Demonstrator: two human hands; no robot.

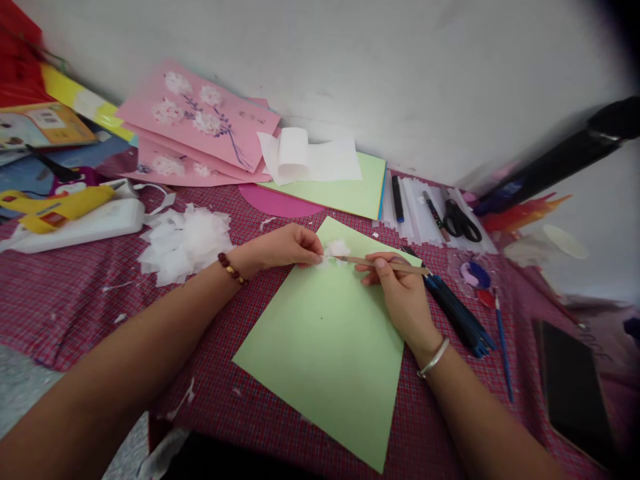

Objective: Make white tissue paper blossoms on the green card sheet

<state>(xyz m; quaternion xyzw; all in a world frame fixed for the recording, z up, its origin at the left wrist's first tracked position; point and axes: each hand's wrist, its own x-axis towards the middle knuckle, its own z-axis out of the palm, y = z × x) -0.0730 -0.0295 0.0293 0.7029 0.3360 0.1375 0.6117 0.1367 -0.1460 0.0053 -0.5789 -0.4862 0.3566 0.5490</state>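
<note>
Your left hand (285, 248) has thumb and fingers drawn narrow, pinching thin white tissue at the far-left edge of the green sheet (320, 360), close to its far corner. Your right hand (403, 293) comes in over the sheet's right corner and grips a thin brown stick (357, 260) like a pen, its tip meeting the white tuft (338, 248) just inside that far corner.

The broadest run of green paper stretches from your fingers down to the near corner, which points toward the near edge of the table (215, 407). Off the sheet's left edge you have checked cloth as far as the tissue pile (185, 241), which sits just beyond your left wrist; farther toward the table's left side, the yellow glue gun (55, 207) rests on a white block (100, 223).

Your right side is tighter. A bundle of dark blue sticks (460, 317) lies along the sheet's right edge, just beside your wrist, with a blue brush (504, 347) and a dark tablet (575, 387) farther right. Along the table's far edge, by the wall, pink cards (200, 123), a white paper roll (293, 153) and black scissors (460, 220) limit your reach.
</note>
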